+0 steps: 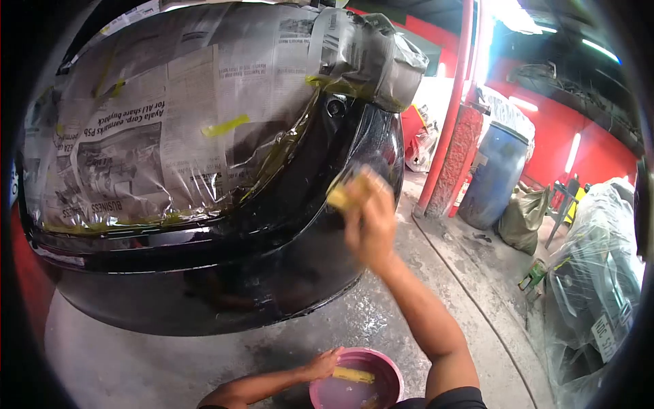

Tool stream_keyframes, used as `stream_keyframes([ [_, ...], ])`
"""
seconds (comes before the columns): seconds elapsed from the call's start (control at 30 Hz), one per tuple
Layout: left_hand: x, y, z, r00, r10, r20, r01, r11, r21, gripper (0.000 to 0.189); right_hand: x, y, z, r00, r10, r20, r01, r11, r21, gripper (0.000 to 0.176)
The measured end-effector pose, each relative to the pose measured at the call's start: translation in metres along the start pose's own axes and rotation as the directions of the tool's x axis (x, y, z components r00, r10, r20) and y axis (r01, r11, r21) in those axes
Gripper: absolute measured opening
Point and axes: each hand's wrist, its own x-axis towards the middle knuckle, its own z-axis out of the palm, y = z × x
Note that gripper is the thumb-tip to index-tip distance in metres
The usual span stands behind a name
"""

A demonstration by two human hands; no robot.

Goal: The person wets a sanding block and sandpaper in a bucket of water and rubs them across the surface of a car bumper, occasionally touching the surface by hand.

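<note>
Right hand (371, 221): blurred, grasping yellow sponge (338, 197) at black car panel (259, 267); flat, even strokes advisable. Left hand (323, 365): at rim of pink basin (393, 373), grip not discernible.

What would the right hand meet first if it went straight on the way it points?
Most likely the glossy black bodywork, just past the yellow pad in the right hand; blur leaves unclear whether pad and bodywork already touch.

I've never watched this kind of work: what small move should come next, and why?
Probably, draw the yellow pad along the black panel: the right hand holds it close to that surface, though blur hides whether they touch.
</note>
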Motion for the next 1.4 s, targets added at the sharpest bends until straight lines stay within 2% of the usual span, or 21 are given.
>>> stream_keyframes([
  [0.03, 0.002, -0.007, 0.003, 1.000, 0.025, 0.000, -0.025, 0.999, -0.020, 0.045, 0.007, 0.014, 0.003, 1.000, 0.009, -0.026, -0.010, 1.000, -0.026, 0.019],
  [0.13, -0.003, -0.012, 0.011, 0.999, 0.028, -0.017, -0.028, 0.999, -0.021, 0.045, 0.061, 0.044, 0.015, 0.855, 0.518, 0.023, -0.518, 0.853, 0.065, 0.021],
  [0.2, 0.000, -0.012, 0.010, 0.999, 0.038, -0.035, -0.038, 0.999, 0.012, 0.046, 0.045, 0.011, 0.017, 0.881, 0.472, -0.006, -0.470, 0.876, -0.108, 0.024],
  [0.27, 0.002, -0.015, 0.014, 1.000, -0.018, 0.016, 0.018, 1.000, 0.005, 0.046, 0.003, -0.042, 0.014, 0.992, 0.089, -0.084, -0.097, 0.990, -0.100, 0.027],
  [0.37, -0.004, -0.002, 0.003, 0.999, -0.031, 0.007, 0.031, 0.999, -0.011, 0.047, -0.016, 0.010, 0.006, 0.973, 0.205, -0.110, -0.222, 0.958, -0.181, 0.026],
  [0.4, 0.001, -0.004, 0.008, 1.000, -0.028, 0.011, 0.028, 0.999, -0.020, 0.047, -0.010, 0.042, 0.002, 0.810, 0.582, -0.068, -0.586, 0.803, -0.103, 0.022],
  [0.47, 0.001, -0.019, 0.019, 0.999, -0.001, -0.034, 0.002, 1.000, 0.026, 0.047, -0.005, 0.102, -0.002, 0.402, 0.915, -0.037, -0.910, 0.396, -0.121, 0.030],
  [0.57, 0.004, -0.020, 0.016, 0.999, 0.043, -0.031, -0.040, 0.996, 0.079, 0.047, -0.022, 0.013, 0.002, 0.766, 0.630, -0.130, -0.638, 0.770, -0.026, 0.024],
  [0.6, 0.006, -0.014, 0.014, 0.999, 0.042, -0.022, -0.040, 0.997, 0.071, 0.047, -0.034, -0.013, 0.004, 0.967, 0.214, -0.139, -0.240, 0.950, -0.201, 0.024],
  [0.67, 0.000, -0.002, 0.006, 0.999, -0.045, 0.016, 0.045, 0.999, 0.010, 0.047, -0.048, -0.032, 0.004, 0.976, 0.193, -0.105, -0.204, 0.972, -0.114, 0.025],
  [0.73, 0.002, -0.012, 0.008, 0.999, -0.003, -0.042, 0.003, 1.000, 0.005, 0.045, -0.045, 0.013, -0.003, 0.873, 0.475, -0.113, -0.485, 0.871, -0.081, 0.024],
  [0.8, -0.012, -0.007, 0.016, 0.997, 0.028, -0.065, -0.029, 1.000, -0.010, 0.043, -0.049, 0.074, -0.005, 0.368, 0.926, -0.082, -0.924, 0.374, 0.080, 0.027],
  [0.9, -0.003, 0.008, -0.004, 0.998, -0.051, -0.028, 0.050, 0.999, -0.021, 0.042, -0.088, 0.016, 0.007, 0.637, 0.738, -0.221, -0.759, 0.651, -0.015, 0.024],
  [0.93, -0.004, 0.005, 0.000, 0.999, -0.026, -0.045, 0.026, 1.000, 0.001, 0.042, -0.096, -0.027, 0.010, 0.861, 0.463, -0.211, -0.493, 0.861, -0.124, 0.026],
  [0.97, -0.005, 0.001, 0.003, 0.998, 0.000, -0.058, 0.002, 1.000, 0.024, 0.041, -0.103, -0.059, 0.012, 0.941, 0.311, -0.132, -0.325, 0.940, -0.105, 0.029],
  [1.07, -0.004, -0.005, 0.006, 0.999, -0.017, -0.030, 0.018, 1.000, 0.015, 0.043, -0.118, -0.010, 0.007, 0.912, 0.356, -0.204, -0.391, 0.905, -0.169, 0.025],
  [1.1, 0.000, -0.003, 0.004, 0.999, -0.017, -0.031, 0.018, 1.000, 0.013, 0.043, -0.119, 0.034, 0.008, 0.756, 0.595, -0.273, -0.637, 0.764, -0.100, 0.023],
  [1.13, -0.002, 0.001, 0.007, 0.998, -0.013, -0.055, 0.013, 1.000, 0.004, 0.041, -0.122, 0.054, 0.002, 0.751, 0.603, -0.269, -0.646, 0.756, -0.109, 0.023],
  [1.2, -0.005, 0.005, 0.001, 0.997, -0.004, -0.074, 0.005, 1.000, 0.014, 0.040, -0.106, 0.065, -0.006, 0.363, 0.929, -0.067, -0.915, 0.370, 0.165, 0.022],
  [1.3, -0.003, 0.002, 0.004, 0.998, -0.035, -0.044, 0.038, 0.997, 0.062, 0.038, -0.143, -0.038, 0.006, 0.776, 0.586, -0.233, -0.610, 0.791, -0.047, 0.017],
  [1.4, 0.002, -0.026, 0.015, 0.995, 0.095, -0.016, -0.091, 0.985, 0.144, 0.038, -0.169, -0.063, 0.001, 0.842, 0.516, -0.158, -0.529, 0.847, -0.050, 0.028],
])
